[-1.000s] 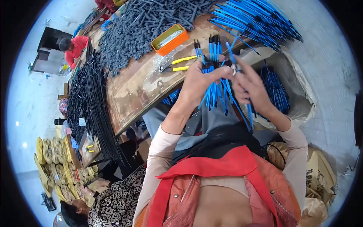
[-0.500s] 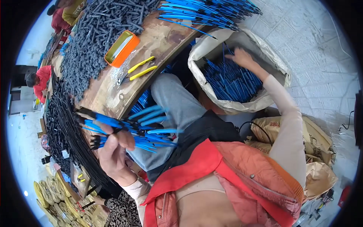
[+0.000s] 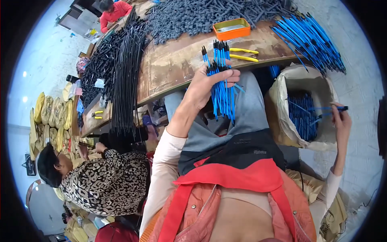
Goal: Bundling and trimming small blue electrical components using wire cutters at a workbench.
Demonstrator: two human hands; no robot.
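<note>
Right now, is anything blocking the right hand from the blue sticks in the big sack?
Maybe the pale sack's rim: its right side is close to the right hand. Over the open top, nothing visible blocks the pile of blue sticks except the blue stick it holds.

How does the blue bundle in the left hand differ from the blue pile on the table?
The blue bundle is gripped in the left hand; the blue pile lies on the table. The bundle is clearly smaller, while the pile has many more pieces. The bundle is held raised, whereas the pile lies spread out. Both consist of slim blue pieces with black parts.
</note>
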